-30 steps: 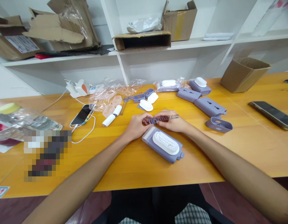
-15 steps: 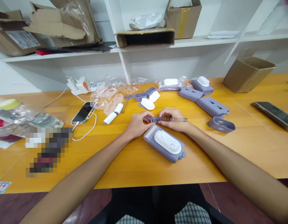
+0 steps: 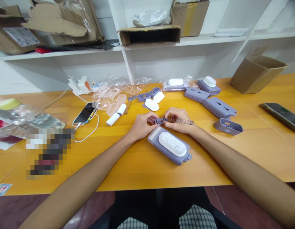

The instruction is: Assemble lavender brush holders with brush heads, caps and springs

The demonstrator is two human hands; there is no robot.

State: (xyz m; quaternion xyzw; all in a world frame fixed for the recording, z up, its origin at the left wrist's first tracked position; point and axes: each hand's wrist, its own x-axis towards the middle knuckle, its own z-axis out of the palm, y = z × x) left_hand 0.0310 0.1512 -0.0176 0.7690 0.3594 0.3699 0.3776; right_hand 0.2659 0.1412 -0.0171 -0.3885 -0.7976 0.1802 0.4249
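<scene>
My left hand [image 3: 141,125] pinches a small purple plastic end piece [image 3: 159,121] fixed to a long metal coil spring [image 3: 182,121]. My right hand [image 3: 178,119] is closed round the spring just to the right of that piece, and the spring's free end sticks out to the right past my wrist. Both hands hover just above the yellow table [image 3: 138,165]. Right below them lies a purple tray with a white bristled brush pad [image 3: 172,144] on top.
Purple perforated housings [image 3: 219,107] and a purple cap [image 3: 228,125] lie to the right. Small white and purple parts [image 3: 151,103], plastic bags, a white roller [image 3: 116,115] and a phone on a cable [image 3: 85,114] sit behind. Another phone [image 3: 281,115] and a cardboard box [image 3: 257,71] lie far right.
The spring has slid to the right through my right hand, so more of it shows past my wrist. Both hands stay in the same spot.
</scene>
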